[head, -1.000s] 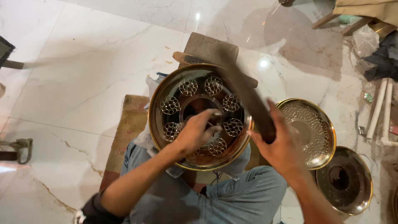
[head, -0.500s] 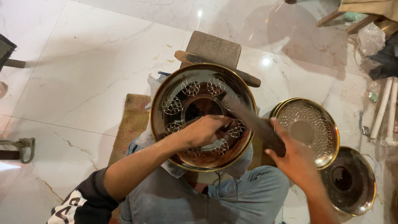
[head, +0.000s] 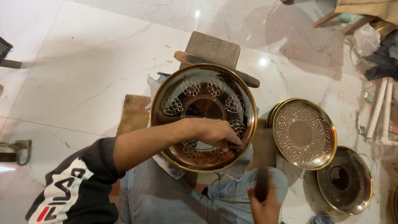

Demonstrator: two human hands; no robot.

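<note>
A large round brass plate [head: 203,83] with engraved flower circles rests tilted over my lap and a wooden block. My left hand [head: 217,132] reaches across its lower right part. Its fingers are pinched on a thin metal tool [head: 233,145] whose tip touches the plate's surface. My right hand [head: 263,206] is low at the bottom edge, below and to the right of the plate. It grips the dark handle of a striking tool [head: 262,182], which is blurred by motion. The head of that tool is hard to make out.
A patterned brass plate [head: 304,133] lies on the floor to the right, with a darker dish [head: 345,181] beyond it. A wooden block [head: 215,49] and a wooden bar [head: 248,79] sit behind the big plate. Also here: a woven mat [head: 132,114], white pipes [head: 379,108] and a metal clamp [head: 18,147].
My right hand has swung the dark striking tool from over the plate down to the lower right. My left hand has shifted slightly right along the plate's lower rim.
</note>
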